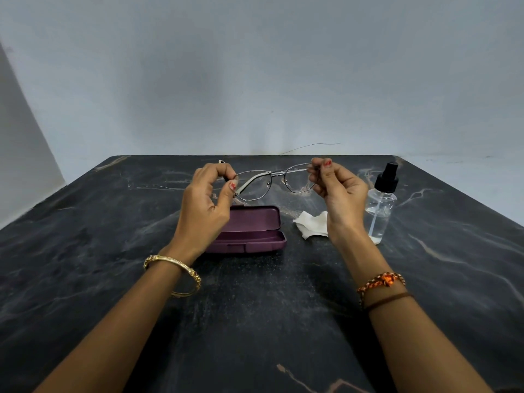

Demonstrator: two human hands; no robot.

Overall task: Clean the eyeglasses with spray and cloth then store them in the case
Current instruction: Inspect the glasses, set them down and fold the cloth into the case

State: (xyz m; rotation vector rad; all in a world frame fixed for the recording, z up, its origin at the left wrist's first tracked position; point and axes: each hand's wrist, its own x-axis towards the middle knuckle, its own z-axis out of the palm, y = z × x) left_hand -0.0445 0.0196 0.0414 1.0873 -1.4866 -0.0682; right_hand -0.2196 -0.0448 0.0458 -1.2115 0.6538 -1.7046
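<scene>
Both hands hold the eyeglasses (276,180) above the table (255,307): the left hand (205,207) pinches one end, the right hand (337,191) the other. Below them lies the open case (249,231), with the cloth (312,224) and spray bottle (381,204) beside it.

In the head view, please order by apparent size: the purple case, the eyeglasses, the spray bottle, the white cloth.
1. Purple case, open, partly hidden by the left hand.
2. Eyeglasses, nearly as wide as the case, but held up, so unsure.
3. Spray bottle.
4. White cloth, partly hidden by the right hand.
</scene>
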